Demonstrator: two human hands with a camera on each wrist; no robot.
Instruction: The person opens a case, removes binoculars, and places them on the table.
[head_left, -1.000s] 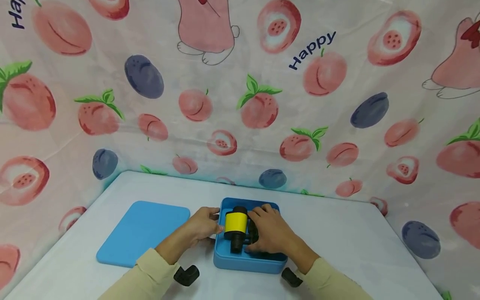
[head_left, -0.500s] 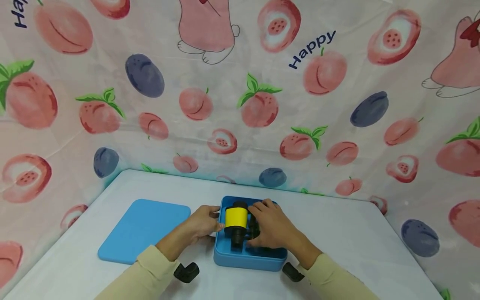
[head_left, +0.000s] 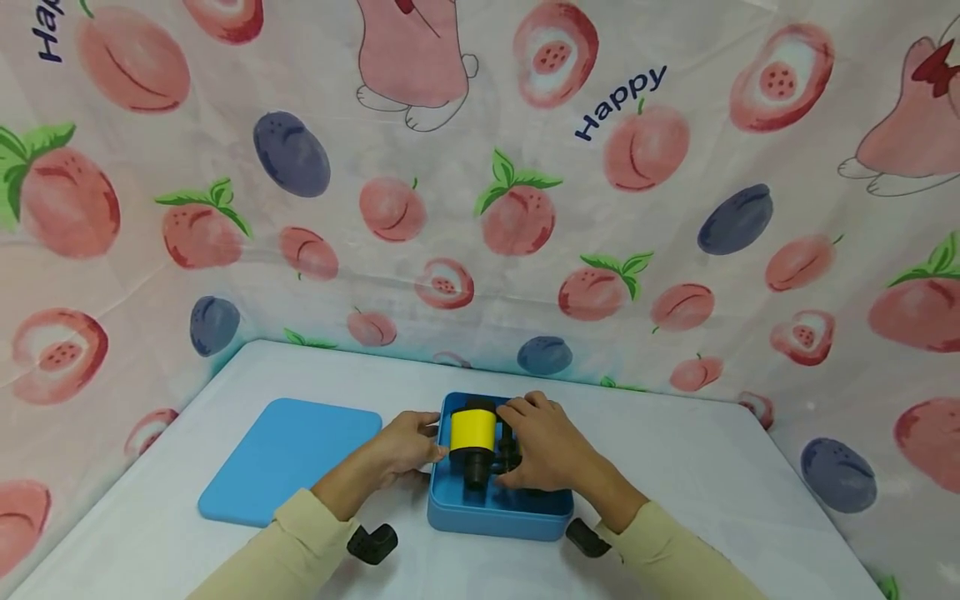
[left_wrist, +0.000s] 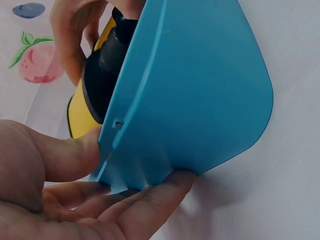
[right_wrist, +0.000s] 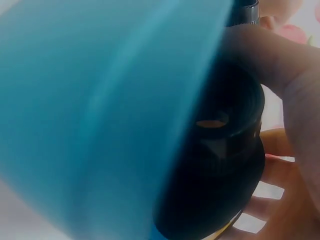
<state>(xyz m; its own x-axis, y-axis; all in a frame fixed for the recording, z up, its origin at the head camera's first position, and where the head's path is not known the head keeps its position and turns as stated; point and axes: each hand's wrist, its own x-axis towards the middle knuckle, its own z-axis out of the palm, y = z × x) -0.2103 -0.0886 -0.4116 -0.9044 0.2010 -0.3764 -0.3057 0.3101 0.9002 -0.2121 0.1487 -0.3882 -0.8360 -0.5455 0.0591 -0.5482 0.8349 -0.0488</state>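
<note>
Yellow-and-black binoculars (head_left: 472, 431) inside an open blue rectangular box (head_left: 500, 523).
On my feed, the right hand (head_left: 545, 442) grips their right barrel; the left hand (head_left: 407, 450) holds the box's left side, thumb at the rim. I see a flat blue rounded-corner panel (head_left: 292, 454) on the white table (head_left: 675, 475).

Black binoculars with yellow-banded barrels (head_left: 473, 431) are partly inside an open, smooth blue box with rounded corners (head_left: 498, 523), protruding above its rim, narrow black end towards its near wall. The box stands flat, open side up.
</note>
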